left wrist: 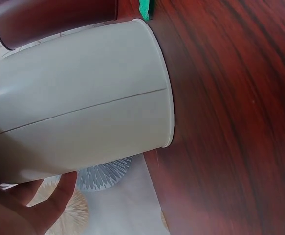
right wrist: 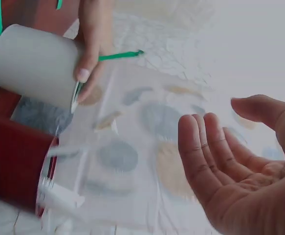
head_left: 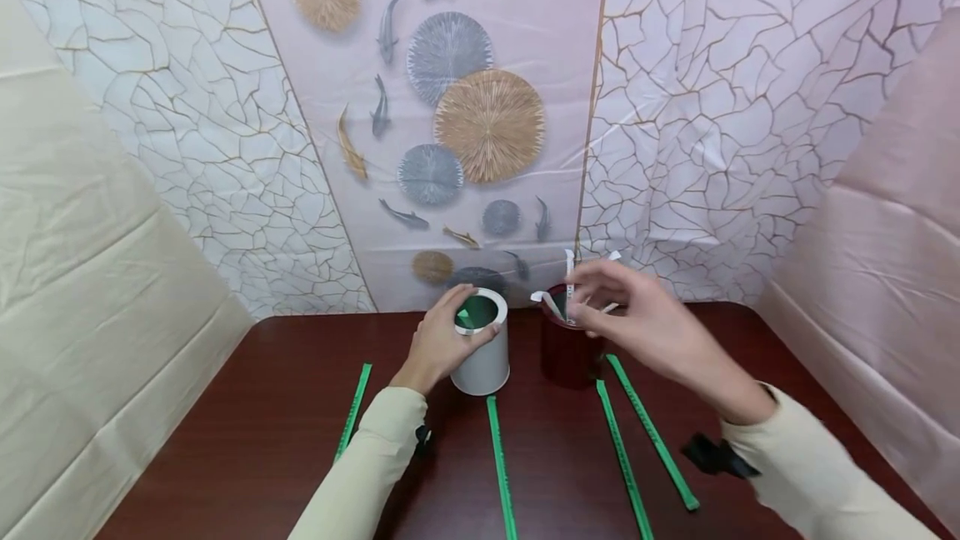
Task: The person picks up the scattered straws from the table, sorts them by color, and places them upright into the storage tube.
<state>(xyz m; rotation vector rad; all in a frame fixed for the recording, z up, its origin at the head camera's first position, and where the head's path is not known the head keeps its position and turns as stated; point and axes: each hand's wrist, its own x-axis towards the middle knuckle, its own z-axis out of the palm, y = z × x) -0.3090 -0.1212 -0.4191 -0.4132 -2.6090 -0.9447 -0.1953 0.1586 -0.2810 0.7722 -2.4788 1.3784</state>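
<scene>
My left hand (head_left: 441, 338) grips a pale grey cylindrical canister (head_left: 482, 367) by its rim, thumb on the near side and fingers across the top. The canister stands upright on the table, and one thin green wrapped stick (right wrist: 121, 56) pokes out of its mouth in the right wrist view. Beside it is a dark red canister (head_left: 564, 357) holding several thin white wrapped sticks (head_left: 569, 269). Over that canister's mouth hovers my right hand (head_left: 652, 327); the right wrist view shows its fingers loosely bent, thumb apart, with nothing between them.
Several thin green wrapped sticks lie on the dark red-brown table (head_left: 262, 407): one to the left (head_left: 354, 411), one in the middle (head_left: 501, 465) and two to the right (head_left: 651, 432). A patterned cloth (head_left: 480, 223) hangs behind the table's far edge.
</scene>
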